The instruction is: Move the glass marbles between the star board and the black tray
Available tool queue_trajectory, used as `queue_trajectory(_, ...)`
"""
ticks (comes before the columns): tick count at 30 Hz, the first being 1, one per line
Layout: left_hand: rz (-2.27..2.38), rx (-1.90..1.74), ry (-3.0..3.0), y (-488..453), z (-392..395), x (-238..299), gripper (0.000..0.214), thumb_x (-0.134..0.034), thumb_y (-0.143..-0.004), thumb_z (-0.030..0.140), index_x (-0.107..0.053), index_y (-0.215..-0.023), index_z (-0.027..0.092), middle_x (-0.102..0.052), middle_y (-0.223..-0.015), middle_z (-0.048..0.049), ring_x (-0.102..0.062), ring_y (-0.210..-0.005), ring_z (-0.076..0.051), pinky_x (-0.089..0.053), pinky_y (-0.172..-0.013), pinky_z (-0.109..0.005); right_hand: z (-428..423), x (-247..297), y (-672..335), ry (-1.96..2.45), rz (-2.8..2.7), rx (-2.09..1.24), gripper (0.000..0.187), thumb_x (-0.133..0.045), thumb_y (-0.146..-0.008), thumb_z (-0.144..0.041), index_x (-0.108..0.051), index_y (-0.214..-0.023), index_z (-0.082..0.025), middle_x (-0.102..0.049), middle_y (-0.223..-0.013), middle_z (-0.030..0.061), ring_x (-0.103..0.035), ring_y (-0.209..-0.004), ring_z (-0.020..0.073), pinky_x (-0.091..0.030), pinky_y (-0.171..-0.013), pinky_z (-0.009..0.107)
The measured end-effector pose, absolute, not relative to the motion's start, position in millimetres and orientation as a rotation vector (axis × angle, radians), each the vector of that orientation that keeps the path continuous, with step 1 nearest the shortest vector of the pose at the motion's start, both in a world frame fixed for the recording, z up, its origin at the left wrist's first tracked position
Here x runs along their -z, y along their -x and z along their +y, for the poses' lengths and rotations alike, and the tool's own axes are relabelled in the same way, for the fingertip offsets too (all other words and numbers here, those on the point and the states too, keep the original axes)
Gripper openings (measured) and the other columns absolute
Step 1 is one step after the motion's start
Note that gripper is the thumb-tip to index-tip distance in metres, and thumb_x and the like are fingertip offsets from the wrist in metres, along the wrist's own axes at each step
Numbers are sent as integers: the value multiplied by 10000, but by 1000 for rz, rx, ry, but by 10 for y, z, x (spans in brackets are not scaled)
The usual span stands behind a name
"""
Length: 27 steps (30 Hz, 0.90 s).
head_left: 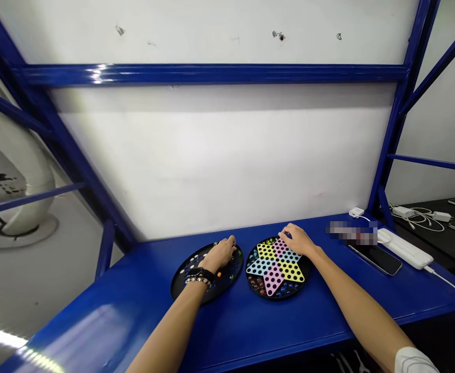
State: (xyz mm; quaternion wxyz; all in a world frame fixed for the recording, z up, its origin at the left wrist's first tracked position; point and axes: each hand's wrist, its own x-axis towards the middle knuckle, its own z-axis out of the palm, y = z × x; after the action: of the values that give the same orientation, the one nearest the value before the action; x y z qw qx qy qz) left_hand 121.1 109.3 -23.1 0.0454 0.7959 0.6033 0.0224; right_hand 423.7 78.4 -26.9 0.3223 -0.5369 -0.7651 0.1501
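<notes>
My left hand (220, 254) reaches down over the right part of a round black tray (179, 286) holding white, green, blue and orange pieces. Its fingers are bent together; whatever is between them is hidden. To the right lies a Chinese checkers board (273, 266), a pastel pink, yellow and blue star with dark holes. Colored marbles (256, 283) fill the pockets around the star. At the board's upper right edge is my right hand (298, 240), thumb and fingertips drawn close together over the rim. I cannot make out what they pinch.
Both round boards rest on a blue tabletop (227, 331). At right are a phone (379, 258), a white power strip (405, 248) with cables and a small white adapter (356, 212). A white panel (227, 160) and blue frame bars stand behind.
</notes>
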Motion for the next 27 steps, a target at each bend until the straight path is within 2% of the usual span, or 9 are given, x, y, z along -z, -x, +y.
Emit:
queue_trajectory(9, 1693, -361, -2412, -1121, 1023, 111, 175, -477, -875, 308, -615, -937, 220, -712, -1012, -79, -655, -959, -227, -483, -800, -291, 816, 298, -4248, 1379, -1960, -455, 393, -428, -941, -494, -579, -720, -206, -596, -881, 46, -559, -792, 175, -412, -736, 305)
queue_trajectory(13, 1519, -722, -2206, -1311, 922, -40, 315, -517, -830, 480, -653, -911, 208, -717, -872, -53, -656, -795, -217, -510, -740, -315, 858, 286, -4231, 1301, -1818, -575, 442, -434, -920, -541, -606, -708, -193, -616, -849, 54, -560, -773, 177, -431, -728, 304)
queue_trajectory(15, 1398, -799, -2028, -1487, 841, -126, 434, -531, -808, 568, -660, -966, 185, -702, -823, -44, -640, -705, -192, -513, -659, -299, 856, 233, -4201, 1241, -1659, -705, 441, -460, -900, -555, -634, -731, -187, -637, -838, 57, -555, -735, 167, -439, -691, 289)
queue_trajectory(18, 1160, -879, -1793, -1790, 703, -238, 547, -555, -797, 614, -660, -1066, 150, -701, -912, -68, -630, -697, -158, -498, -601, -260, 797, 101, -4119, 1148, -1261, -1165, 478, -446, -889, -598, -639, -785, -173, -629, -753, 42, -460, -520, 103, -361, -484, 231)
queue_trajectory(21, 1020, -944, -1757, -2072, 595, -311, 531, -559, -822, 578, -668, -1095, 136, -705, -966, -88, -632, -733, -158, -501, -620, -260, 678, -25, -3993, 966, -940, -1813, 587, -312, -914, -656, -602, -808, -157, -592, -654, 35, -350, -393, 73, -191, -359, 188)
queue_trajectory(23, 998, -962, -1887, -2233, 557, -322, 434, -561, -845, 500, -687, -1071, 152, -714, -946, -80, -628, -754, -168, -509, -660, -280, 595, -63, -3892, 830, -825, -2082, 602, -266, -924, -661, -566, -779, -160, -578, -606, 34, -338, -367, 71, -149, -337, 171)
queue_trajectory(25, 1010, -951, -2112, -2367, 545, -289, 297, -561, -858, 379, -705, -1025, 182, -715, -935, -62, -619, -778, -172, -506, -721, -299, 534, -55, -3798, 782, -702, -2138, 570, -262, -934, -647, -520, -733, -180, -507, -508, -9, -312, -338, 68, -137, -326, 160)
queue_trajectory(27, 1042, -934, -2309, -2463, 544, -212, 233, -532, -868, 280, -704, -1004, 200, -703, -941, -55, -611, -807, -174, -491, -761, -305, 509, -12, -3728, 846, -576, -2059, 543, -261, -948, -620, -456, -669, -198, -391, -415, -53, -272, -307, 64, -135, -314, 156)
